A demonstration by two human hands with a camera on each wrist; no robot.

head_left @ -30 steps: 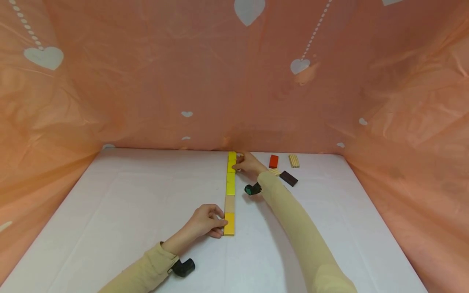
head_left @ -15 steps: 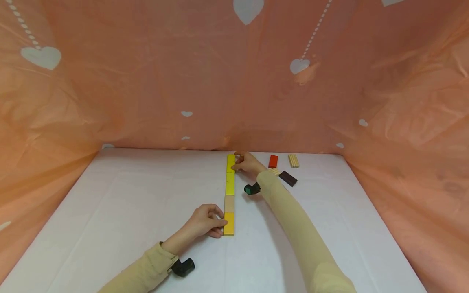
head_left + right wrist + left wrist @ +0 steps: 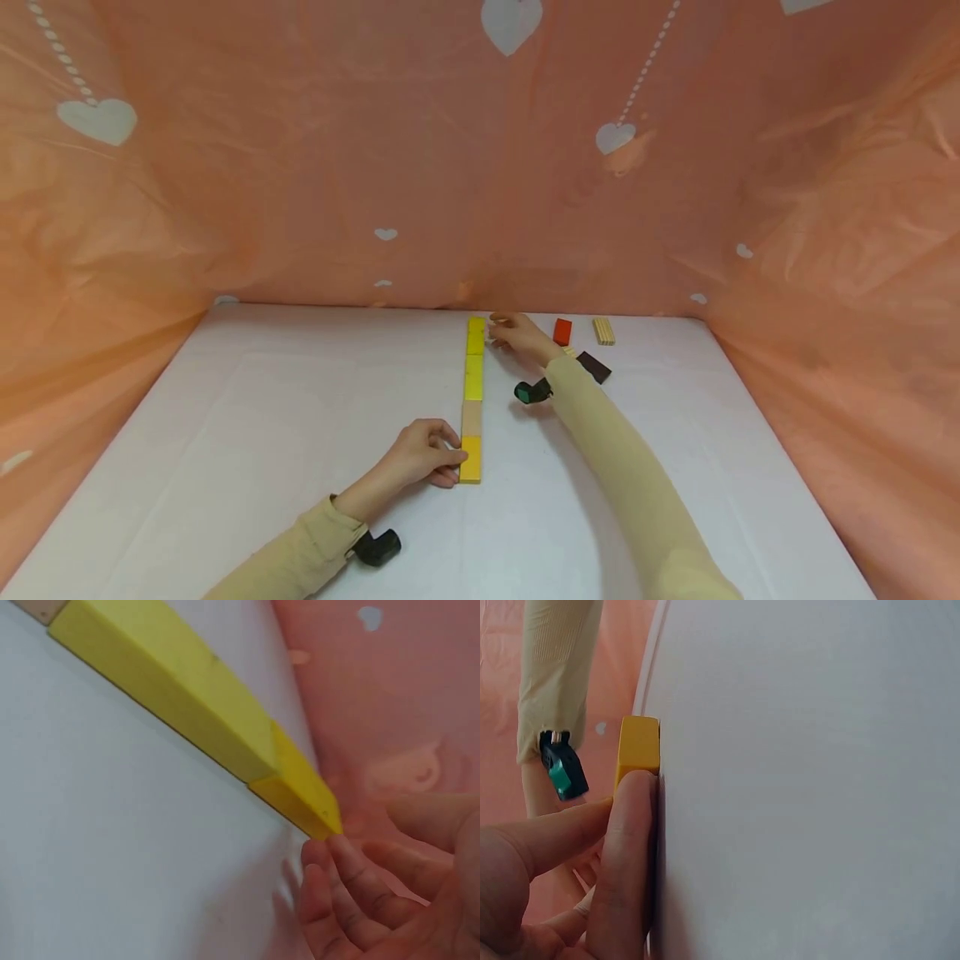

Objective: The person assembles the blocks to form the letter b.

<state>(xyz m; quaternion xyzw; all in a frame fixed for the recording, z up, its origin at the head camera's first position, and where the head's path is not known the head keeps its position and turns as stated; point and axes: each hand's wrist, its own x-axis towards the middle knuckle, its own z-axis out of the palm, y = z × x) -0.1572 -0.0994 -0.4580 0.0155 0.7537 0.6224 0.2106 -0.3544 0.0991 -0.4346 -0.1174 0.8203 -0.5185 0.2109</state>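
Note:
A straight row of wooden blocks runs away from me across the table in the head view. The near end is an orange-yellow block (image 3: 471,468). Beyond it lie a tan block (image 3: 471,418), a pale yellow block (image 3: 474,379) and a far yellow block (image 3: 476,336). My left hand (image 3: 420,452) holds the orange-yellow block from the left, thumb on its top and a finger along its side, as the left wrist view shows. My right hand (image 3: 520,336) is just right of the far yellow block, holding nothing, its fingers loosely bent near the block's end in the right wrist view.
Behind my right forearm lie a red block (image 3: 562,332), a striped wooden block (image 3: 603,332), a dark brown block (image 3: 594,367) and a partly hidden pale one (image 3: 569,352). An orange curtain (image 3: 420,167) with hearts encloses the back and sides of the white table (image 3: 300,400).
My right hand has let go of the far yellow block and drawn slightly to the right. Earlier that block shifted slightly toward me. The left hand has stayed on the near block.

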